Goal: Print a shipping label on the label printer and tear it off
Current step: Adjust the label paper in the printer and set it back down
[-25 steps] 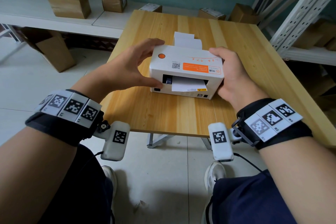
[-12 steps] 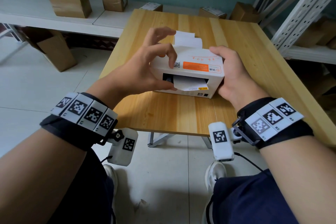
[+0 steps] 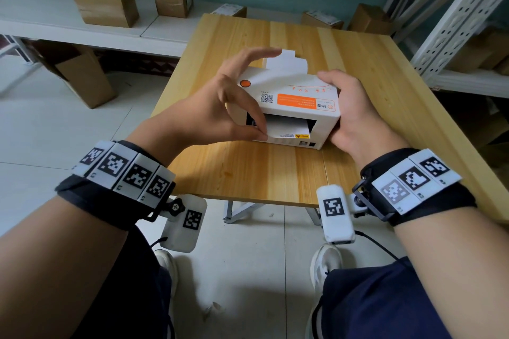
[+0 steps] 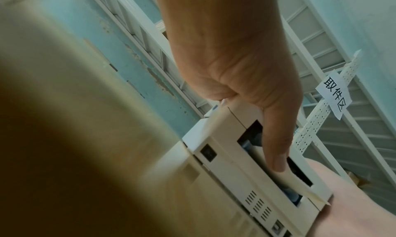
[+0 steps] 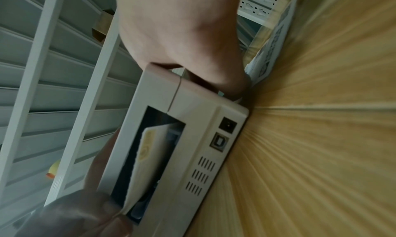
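Left hand [image 3: 220, 115] pinching white paper label [image 3: 286, 128] at white box-shaped label printer [image 3: 297, 107]; right hand [image 3: 355, 115] grasping printer's side on wooden bench [image 3: 275, 173].

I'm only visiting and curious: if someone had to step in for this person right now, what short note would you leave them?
Left hand: thumb and forefinger pinch the near left corner of the label sticking out of the printer's front slot.
Right hand: grips the right side of the label printer, steadying it on the wooden table.
Done: a label has come out of the slot.
Left: keep the printer braced and tear the label off; it is not yet separated.
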The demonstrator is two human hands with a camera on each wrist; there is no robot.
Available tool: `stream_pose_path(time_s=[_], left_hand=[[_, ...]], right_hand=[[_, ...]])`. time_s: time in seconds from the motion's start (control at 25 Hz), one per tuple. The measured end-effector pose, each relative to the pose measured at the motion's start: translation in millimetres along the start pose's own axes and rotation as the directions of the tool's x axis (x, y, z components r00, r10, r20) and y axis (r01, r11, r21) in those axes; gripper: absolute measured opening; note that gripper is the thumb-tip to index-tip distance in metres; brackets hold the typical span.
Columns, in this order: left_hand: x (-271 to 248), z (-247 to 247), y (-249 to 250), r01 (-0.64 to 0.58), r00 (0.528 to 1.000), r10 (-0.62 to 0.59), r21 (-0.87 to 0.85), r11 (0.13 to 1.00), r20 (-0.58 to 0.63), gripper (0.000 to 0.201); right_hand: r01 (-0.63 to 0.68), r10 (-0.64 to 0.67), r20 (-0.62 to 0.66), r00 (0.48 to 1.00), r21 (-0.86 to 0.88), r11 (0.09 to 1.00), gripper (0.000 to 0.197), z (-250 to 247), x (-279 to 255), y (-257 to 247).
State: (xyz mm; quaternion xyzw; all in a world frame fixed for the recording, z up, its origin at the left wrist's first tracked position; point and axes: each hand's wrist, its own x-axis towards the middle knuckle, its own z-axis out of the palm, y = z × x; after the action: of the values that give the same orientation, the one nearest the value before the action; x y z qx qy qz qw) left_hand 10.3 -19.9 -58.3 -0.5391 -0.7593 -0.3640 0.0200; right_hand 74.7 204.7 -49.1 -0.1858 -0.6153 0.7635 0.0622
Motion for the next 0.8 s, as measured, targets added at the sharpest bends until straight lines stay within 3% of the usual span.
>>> stream_pose_path(time_s=[0.24, 0.32, 0.44, 0.68, 0.8], left_hand=[[-3.5, 1.8, 0.4, 0.023, 1.000, -0.022, -0.012, 1.000, 0.015, 0.014], [-2.3, 1.4, 1.2, 0.027, 0.994, -0.040, -0.124, 0.992, -0.103, 0.031], [-0.9, -0.8, 0.8, 0.038, 0.937, -0.169, -0.391, 0.919, -0.306, 0.052], [-3.0, 0.1, -15.8, 0.277, 0.917, -0.348, -0.318, 0.907, -0.193, 0.073], [-1.1, -1.5, -16.4, 0.315, 0.910, -0.374, -0.291, 0.903, -0.178, 0.076]], right_hand=[[0.008, -0.007, 0.022, 1.000, -0.021, 1.000, 0.054, -0.3, -0.4, 1.2], [0.003, -0.003, 0.026, 1.000, -0.018, 1.000, 0.055, -1.0, 0.3, 1.0], [0.000, 0.001, 0.036, 0.999, -0.024, 1.000, 0.053, -1.8, -0.1, 0.8], [0.011, -0.010, 0.040, 0.999, -0.032, 0.999, 0.055, -2.4, -0.3, 3.0], [0.017, -0.015, 0.056, 0.998, -0.038, 0.999, 0.053, -3.7, 0.6, 1.6]])
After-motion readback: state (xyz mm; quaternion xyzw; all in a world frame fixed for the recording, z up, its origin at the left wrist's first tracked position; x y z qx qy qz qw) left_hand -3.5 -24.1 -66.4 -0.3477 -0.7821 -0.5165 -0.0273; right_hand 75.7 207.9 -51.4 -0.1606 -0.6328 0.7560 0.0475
